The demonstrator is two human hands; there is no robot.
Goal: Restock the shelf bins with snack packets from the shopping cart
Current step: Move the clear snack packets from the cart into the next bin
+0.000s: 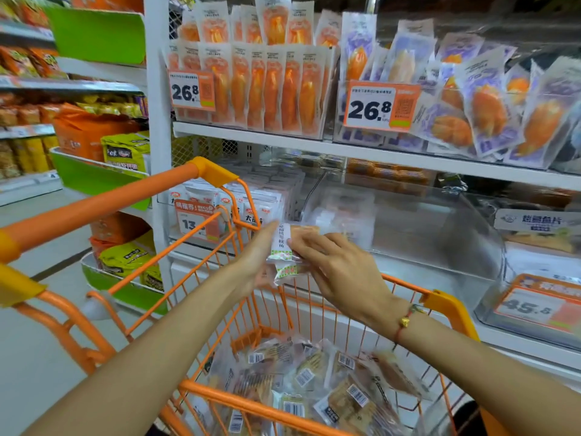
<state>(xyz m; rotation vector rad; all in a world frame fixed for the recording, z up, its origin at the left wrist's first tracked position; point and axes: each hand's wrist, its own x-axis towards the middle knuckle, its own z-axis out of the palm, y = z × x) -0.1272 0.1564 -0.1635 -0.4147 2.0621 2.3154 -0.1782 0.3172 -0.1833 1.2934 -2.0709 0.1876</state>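
A small stack of snack packets [284, 251] sits upright between both hands above the orange shopping cart [317, 309]: left hand [261, 256] cradles its back, right hand [338, 267] pinches its front, before the clear shelf bin [434, 234].

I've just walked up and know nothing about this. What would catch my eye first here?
Probably the two hands meeting mid-frame: the left hand and right hand hold a small stack of snack packets above the orange shopping cart. More packets fill the cart below, and big 26.8 price tags hang on the shelf above.
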